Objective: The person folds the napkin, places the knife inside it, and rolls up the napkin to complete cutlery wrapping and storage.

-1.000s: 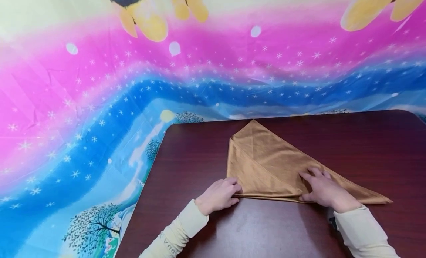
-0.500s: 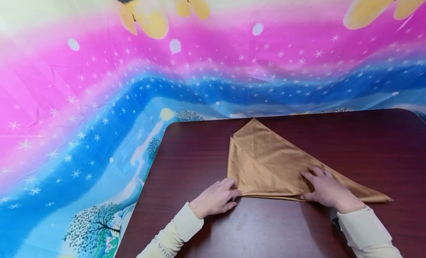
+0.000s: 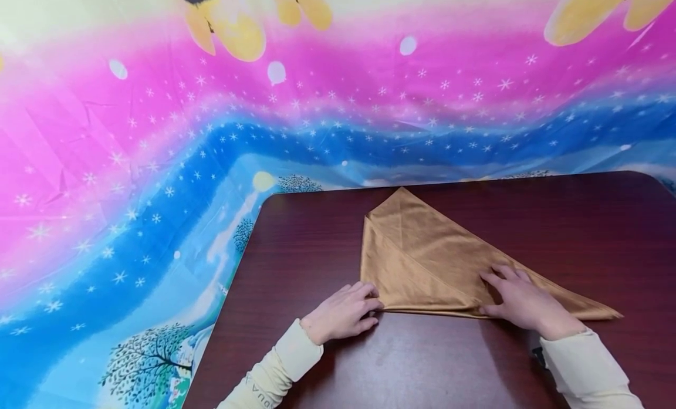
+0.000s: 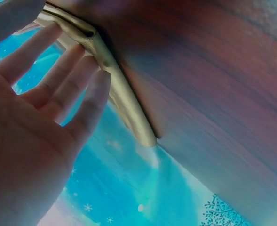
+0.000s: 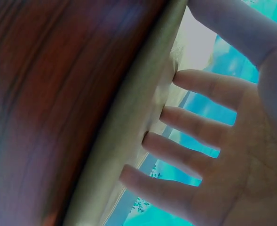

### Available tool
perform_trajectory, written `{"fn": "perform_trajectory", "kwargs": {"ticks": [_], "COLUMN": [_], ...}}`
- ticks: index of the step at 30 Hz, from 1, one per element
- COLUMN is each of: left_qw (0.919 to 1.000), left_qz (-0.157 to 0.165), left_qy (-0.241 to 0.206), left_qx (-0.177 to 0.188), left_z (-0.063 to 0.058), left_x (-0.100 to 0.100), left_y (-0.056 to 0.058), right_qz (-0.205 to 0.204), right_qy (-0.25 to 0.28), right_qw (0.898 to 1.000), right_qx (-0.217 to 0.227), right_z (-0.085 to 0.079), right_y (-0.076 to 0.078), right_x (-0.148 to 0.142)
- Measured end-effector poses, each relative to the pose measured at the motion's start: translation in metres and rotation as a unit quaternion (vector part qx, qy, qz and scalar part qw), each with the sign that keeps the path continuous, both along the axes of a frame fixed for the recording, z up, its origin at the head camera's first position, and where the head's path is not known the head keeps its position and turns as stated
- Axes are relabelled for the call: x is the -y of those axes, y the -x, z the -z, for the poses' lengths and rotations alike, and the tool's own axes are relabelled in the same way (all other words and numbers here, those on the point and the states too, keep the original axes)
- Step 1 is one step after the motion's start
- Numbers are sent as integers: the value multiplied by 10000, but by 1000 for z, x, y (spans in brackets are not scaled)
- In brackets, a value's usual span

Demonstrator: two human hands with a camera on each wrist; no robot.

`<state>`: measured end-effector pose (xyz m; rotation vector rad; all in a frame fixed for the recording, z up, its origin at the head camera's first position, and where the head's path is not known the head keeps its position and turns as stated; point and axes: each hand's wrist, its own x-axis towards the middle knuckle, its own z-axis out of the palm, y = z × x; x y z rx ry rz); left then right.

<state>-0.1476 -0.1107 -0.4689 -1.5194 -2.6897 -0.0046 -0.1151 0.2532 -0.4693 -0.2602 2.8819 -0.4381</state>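
A golden-brown satiny cloth point(image 3: 422, 244), folded into several layers, lies flat with one point at the table's far edge and a long tip towards the right. My left hand point(image 3: 343, 314) is at its near-left corner. In the left wrist view, that hand's fingers point(image 4: 93, 96) are fairly straight and their tips touch the cloth's edge point(image 4: 133, 113). Further right, my right hand point(image 3: 530, 303) rests on the cloth near its front edge. The right wrist view shows spread fingers point(image 5: 204, 125) with tips against the cloth point(image 5: 114, 132); the thumb tip is partly out of view.
The dark reddish-brown table point(image 3: 422, 362) has rounded far corners. Behind it and along its left side hangs a backdrop point(image 3: 338, 98) in pink and blue, printed with snowflakes and trees.
My left hand has drawn slightly left at the cloth's corner. The right hand has shifted a little to the right. The cloth keeps its folded shape.
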Motion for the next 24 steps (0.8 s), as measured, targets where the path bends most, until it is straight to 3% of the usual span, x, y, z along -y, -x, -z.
{"fn": "perform_trajectory", "kwargs": {"ticks": [12,24], "left_qw": [9997,9993], "left_qz": [-244,-269], "left_qy": [36,260], "left_qx": [46,18], "left_z": [-1,0], "left_x": [7,10], "left_y": [2,-1], "right_qz": [-2,508], "right_qy": [-59,-547], "right_qw": [10000,9969], "right_qx": [-62,260], "right_z": [-4,-10], "right_y": [-3,-12], "right_x": [-19,-77]}}
